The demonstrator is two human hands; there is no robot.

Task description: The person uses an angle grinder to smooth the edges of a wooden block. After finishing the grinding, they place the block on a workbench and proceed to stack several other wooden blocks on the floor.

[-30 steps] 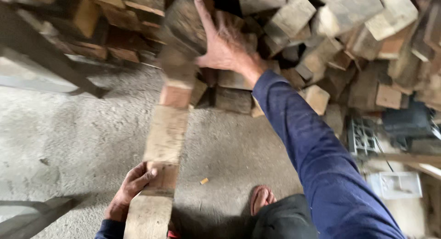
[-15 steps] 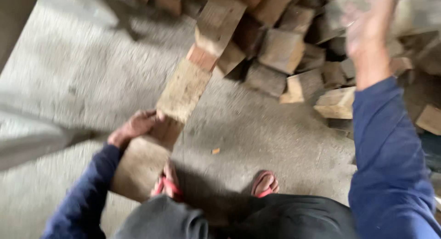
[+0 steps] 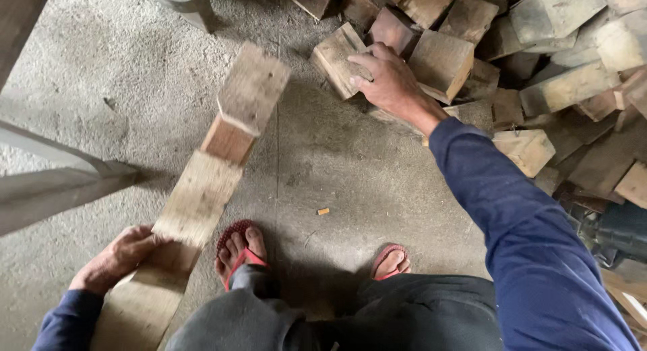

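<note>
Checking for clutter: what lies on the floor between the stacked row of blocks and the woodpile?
Bare concrete floor, apart from one small wood chip, in the head view.
</note>
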